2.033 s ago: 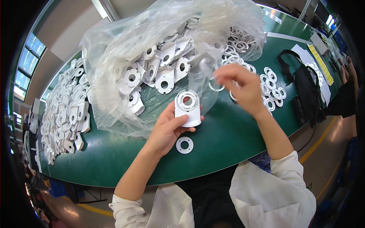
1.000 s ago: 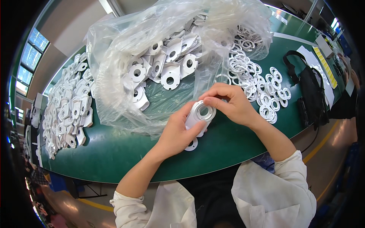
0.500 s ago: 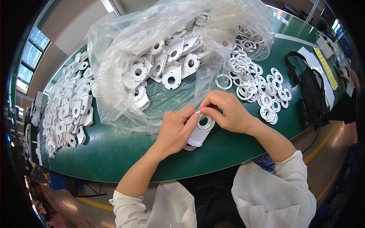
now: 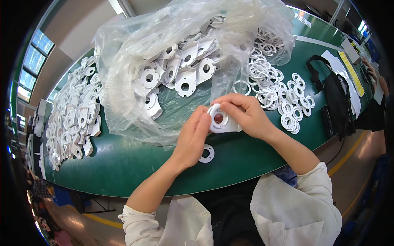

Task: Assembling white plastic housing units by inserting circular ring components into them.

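Between both hands, above the green table, is a white plastic housing piece (image 4: 226,125) with a round collar and a central hole. My left hand (image 4: 193,133) is closed on its collar edge, thumb on the near side. My right hand (image 4: 246,116) pinches the collar's top and the body, fingers covering part of it. A fingertip shows through the hole. Whether a separate ring sits on the collar I cannot tell. Just below, a flat white ring with small holes (image 4: 208,153) lies on the table, partly beside my left wrist.
A large clear plastic bag (image 4: 123,119) spreads over the table (image 4: 135,164), holding several white housings (image 4: 185,84). More housings (image 4: 74,119) are heaped at left. White rings (image 4: 266,80) and flat rings (image 4: 289,122) lie at right, near a black bag (image 4: 336,98). Another person's hand (image 4: 371,69) shows far right.
The housing has turned, its body swinging from pointing toward me to pointing right. Both hands have shifted with it, uncovering more of the flat ring below.
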Motion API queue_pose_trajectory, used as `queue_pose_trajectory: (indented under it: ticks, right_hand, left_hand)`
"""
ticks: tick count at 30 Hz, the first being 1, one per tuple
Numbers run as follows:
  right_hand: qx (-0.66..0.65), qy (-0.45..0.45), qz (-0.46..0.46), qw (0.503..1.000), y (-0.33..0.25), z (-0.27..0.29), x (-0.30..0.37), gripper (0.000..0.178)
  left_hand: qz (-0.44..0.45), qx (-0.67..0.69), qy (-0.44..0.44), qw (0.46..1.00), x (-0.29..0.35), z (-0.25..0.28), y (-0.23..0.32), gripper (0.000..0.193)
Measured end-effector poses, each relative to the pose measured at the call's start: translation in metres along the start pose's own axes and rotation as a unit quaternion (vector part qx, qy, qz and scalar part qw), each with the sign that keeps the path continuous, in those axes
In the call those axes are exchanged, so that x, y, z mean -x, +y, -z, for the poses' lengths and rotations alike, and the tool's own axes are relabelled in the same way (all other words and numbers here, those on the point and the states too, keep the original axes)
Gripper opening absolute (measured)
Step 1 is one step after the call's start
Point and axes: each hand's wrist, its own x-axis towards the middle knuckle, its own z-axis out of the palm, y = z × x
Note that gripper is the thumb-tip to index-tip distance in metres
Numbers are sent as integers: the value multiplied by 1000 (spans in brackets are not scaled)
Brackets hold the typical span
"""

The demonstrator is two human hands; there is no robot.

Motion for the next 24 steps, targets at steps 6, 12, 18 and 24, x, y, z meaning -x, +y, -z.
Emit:
queue_pose_trajectory:
  ticks: [6,12,18,24]
  right_hand:
    - [159,-63,54,984,-10,1,2,14]
    - [100,-73,-4,992,-6,-1,5,14]
    - [-157,-24,-103,982,-2,-10,2,17]
    - [-219,82,-137,963,3,-8,1,14]
  left_hand:
    - [-95,-235,18,967,-4,11,-3,21]
    - [-111,-333,23,936,-5,15,3,17]
    - [-27,-58,85,994,-4,-3,-1,30]
    - [-55,-232,7,971,2,-13,4,39]
